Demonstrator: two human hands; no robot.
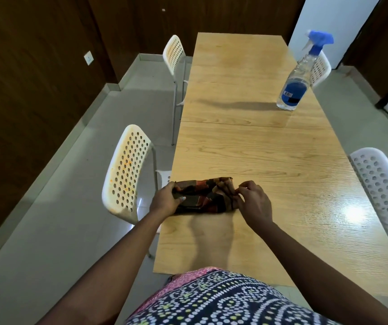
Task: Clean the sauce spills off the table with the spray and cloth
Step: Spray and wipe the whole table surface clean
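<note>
Both hands pinch the cloth point(205, 195), left hand point(166, 201) and right hand point(253, 201) at opposite ends, its long axis crosswise; the spray point(299, 78) stands far ahead, right-hand side.

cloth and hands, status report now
Left hand and right hand both gripping the cloth on the table. Spray bottle upright, far right, untouched. Nothing in the way.

A dark patterned cloth point(205, 195) lies folded at the near left table edge; clear blue-capped spray bottle point(297, 83) upright far right.
</note>
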